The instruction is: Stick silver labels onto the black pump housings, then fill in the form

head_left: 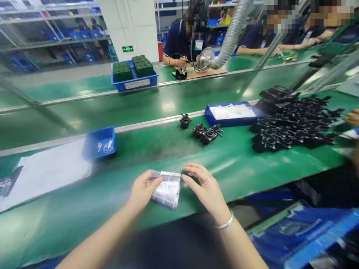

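A stack of clear, shiny plastic packets is held over the green table's front edge. My left hand grips its left side, thumb on top. On the other side my right hand has its fingers apart, with the fingertips close to the packets' upper right corner; nothing shows between them. A bracelet circles my right wrist. Beyond my hands, several small black parts stand on the green surface, one of them a little apart.
A blue tray of white pieces sits behind the black parts. To the right lies a large black pile. On the left are a blue bin and white sheets. People work across the bench; another person's hand shows at far right.
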Demonstrator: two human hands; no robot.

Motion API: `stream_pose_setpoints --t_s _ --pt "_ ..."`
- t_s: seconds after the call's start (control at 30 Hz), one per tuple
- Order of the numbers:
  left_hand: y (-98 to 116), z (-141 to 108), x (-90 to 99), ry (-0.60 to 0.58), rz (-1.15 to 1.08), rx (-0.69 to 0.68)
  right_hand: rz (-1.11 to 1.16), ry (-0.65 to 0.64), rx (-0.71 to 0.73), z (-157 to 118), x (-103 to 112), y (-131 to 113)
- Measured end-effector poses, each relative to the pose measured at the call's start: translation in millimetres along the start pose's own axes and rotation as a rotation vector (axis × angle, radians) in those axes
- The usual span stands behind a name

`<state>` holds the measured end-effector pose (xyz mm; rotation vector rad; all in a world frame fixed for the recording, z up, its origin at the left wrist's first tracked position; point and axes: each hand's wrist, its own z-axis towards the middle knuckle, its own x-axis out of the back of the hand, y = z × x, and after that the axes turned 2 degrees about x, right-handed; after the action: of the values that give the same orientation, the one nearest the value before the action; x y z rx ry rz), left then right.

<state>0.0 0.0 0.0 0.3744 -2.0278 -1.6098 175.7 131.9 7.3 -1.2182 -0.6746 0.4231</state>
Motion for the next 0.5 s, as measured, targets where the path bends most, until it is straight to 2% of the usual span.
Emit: stream_pose_setpoints --t_s 0.13,0.27,0.43,0.5 --pt "-3 -2 -0.7 -0.005 -0.027 0.013 -0.034 -0.019 -0.009 9 -11 4" --pt "-4 1 -0.6 -0.01 -0.079 0.058 -0.097 0.015 0.026 12 -16 6" --pt "-2 3 -2.7 -0.032 -0.196 0.144 -0.193 0.036 0.233 8 -15 -1" --pt "-2 4 -3.6 -0.023 -0.203 0.151 -0.129 0.023 0.278 7 -13 -6"
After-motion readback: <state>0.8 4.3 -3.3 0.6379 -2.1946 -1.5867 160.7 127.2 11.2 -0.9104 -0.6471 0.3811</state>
